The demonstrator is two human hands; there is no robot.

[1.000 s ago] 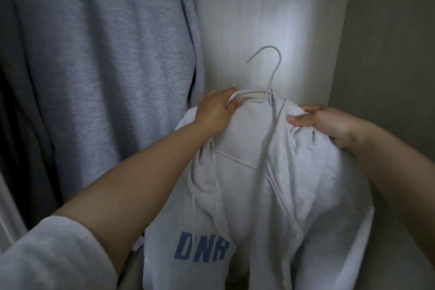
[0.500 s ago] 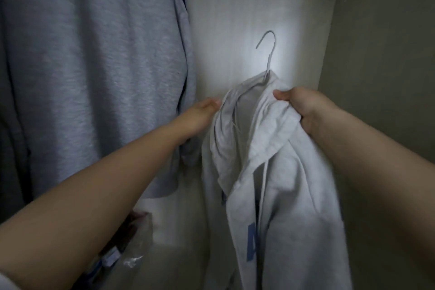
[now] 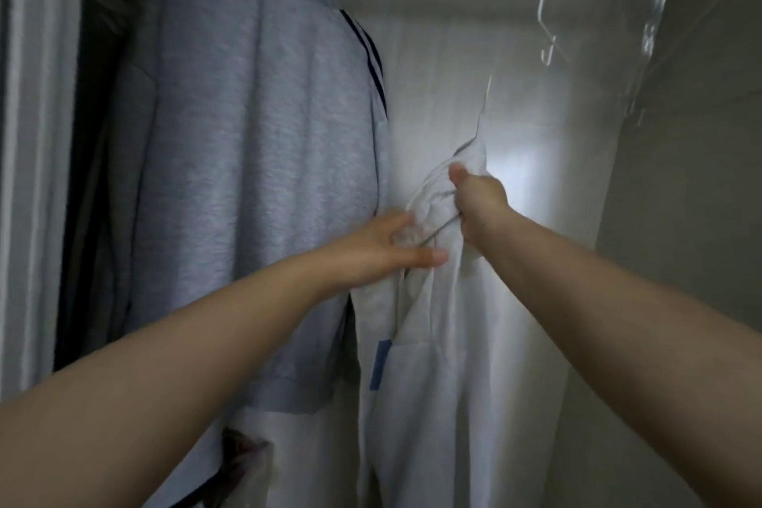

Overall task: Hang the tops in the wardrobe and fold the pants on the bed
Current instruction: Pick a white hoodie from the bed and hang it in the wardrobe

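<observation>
A white hoodie point(image 3: 453, 363) with blue lettering hangs on a thin wire hanger point(image 3: 482, 111), seen edge-on inside the wardrobe. My right hand point(image 3: 478, 198) grips the bunched shoulder of the hoodie at the hanger's neck and holds it up. My left hand point(image 3: 387, 247) lies against the hoodie's left shoulder with the fingers stretched out, the thumb over the fabric. The hanger's hook points up and its tip is blurred against the lit back wall.
A grey sweatshirt point(image 3: 255, 161) with dark stripes hangs to the left, touching the hoodie. Dark clothes point(image 3: 95, 177) hang further left beside the wardrobe frame point(image 3: 29, 136). An empty white hanger point(image 3: 573, 0) hangs at the top right, next to the side wall point(image 3: 692, 177).
The view has tilted up and both hands have lifted the hoodie higher into the wardrobe. The empty hanger at the top right has come into sight.
</observation>
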